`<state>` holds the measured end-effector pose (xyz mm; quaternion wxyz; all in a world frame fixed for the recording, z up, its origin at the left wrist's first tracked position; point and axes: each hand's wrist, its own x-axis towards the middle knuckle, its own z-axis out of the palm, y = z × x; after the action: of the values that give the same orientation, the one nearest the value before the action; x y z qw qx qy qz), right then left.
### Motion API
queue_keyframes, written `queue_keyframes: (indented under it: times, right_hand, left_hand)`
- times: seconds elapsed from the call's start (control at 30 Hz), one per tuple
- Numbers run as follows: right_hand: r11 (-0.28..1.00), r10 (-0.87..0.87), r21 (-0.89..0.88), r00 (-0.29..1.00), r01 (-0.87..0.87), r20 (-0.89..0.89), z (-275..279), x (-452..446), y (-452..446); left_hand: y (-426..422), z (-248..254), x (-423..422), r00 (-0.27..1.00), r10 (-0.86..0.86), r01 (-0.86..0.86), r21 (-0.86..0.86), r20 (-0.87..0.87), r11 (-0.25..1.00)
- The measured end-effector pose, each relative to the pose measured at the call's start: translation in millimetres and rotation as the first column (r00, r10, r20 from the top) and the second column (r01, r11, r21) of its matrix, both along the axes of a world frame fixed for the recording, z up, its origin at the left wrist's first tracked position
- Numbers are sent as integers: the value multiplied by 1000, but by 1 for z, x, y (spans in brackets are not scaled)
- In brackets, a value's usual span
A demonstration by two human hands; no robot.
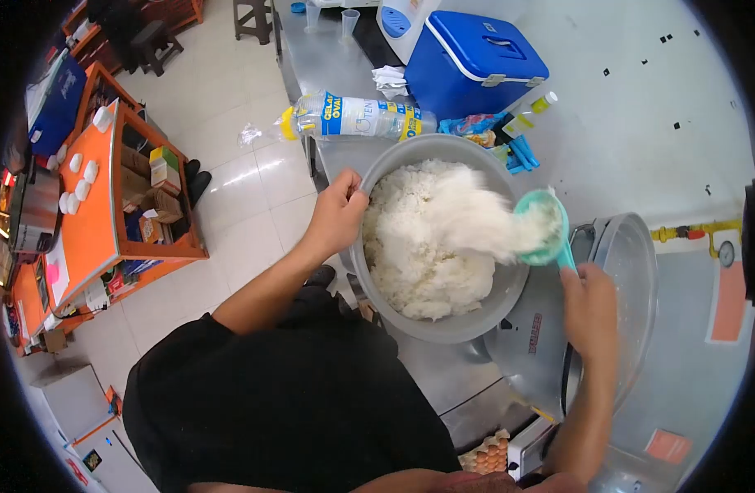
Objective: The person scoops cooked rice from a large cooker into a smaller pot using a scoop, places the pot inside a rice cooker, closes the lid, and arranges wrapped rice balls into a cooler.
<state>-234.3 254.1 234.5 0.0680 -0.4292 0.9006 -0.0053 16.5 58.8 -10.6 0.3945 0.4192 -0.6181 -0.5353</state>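
A large round grey pot (pixel 447 330) holds a heap of white rice (pixel 427 238). My left hand (pixel 341 207) is closed on the pot's left rim. In my right hand (pixel 589 306), at the pot's right side, is the handle of a turquoise scoop (pixel 558 234). The scoop is tilted at the right rim, and rice, blurred by motion, streams between it and the heap.
Behind the pot are a plastic-wrapped pack of cups (pixel 365 117), a blue cooler (pixel 476 66) and a bottle (pixel 529 113). A large metal lid (pixel 632 287) stands to the right. Eggs (pixel 488 453) sit near the front. An orange table (pixel 94 197) is at left.
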Motion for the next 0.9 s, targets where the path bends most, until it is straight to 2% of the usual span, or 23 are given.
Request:
queue_keyframes:
  times: [0.07,0.17,0.27,0.37,0.47,0.57,0.67,0.77,0.87,0.9]
  right_hand:
    - [996,44,89,969,-23,-242,-21,16,-19]
    - [977,-44,189,965,95,-258,-33,34,-36]
    - [999,-23,35,959,35,-282,-48,30,-30]
    - [983,-77,-181,979,43,-186,-48,36,-29]
    - [988,-118,-119,985,103,-126,-81,34,-20]
    - [985,-130,-134,977,108,-170,-94,39,-18]
    - [911,-238,-353,971,216,-21,-58,64,-41]
    - [948,-162,-275,986,162,23,-39,55,-51]
    - [991,-9,-132,978,-19,-209,-108,30,-75]
    - [994,-16,-105,980,-5,-200,-119,25,-81]
  left_hand:
    - [-1,2,1,1000,-16,16,17,8,1000]
    - [-2,-2,2,999,-28,28,19,24,999]
    - [-3,2,5,998,-55,54,29,40,998]
    - [-5,6,7,997,-74,73,15,39,997]
    - [-6,6,6,996,-85,84,12,36,996]
    - [-8,12,8,992,-122,120,58,38,991]
    - [-8,14,9,988,-137,130,96,68,987]
    - [-6,9,7,992,-106,103,49,63,994]
    - [-7,10,5,995,-96,95,24,41,995]
    - [-6,10,7,994,-103,102,26,42,994]
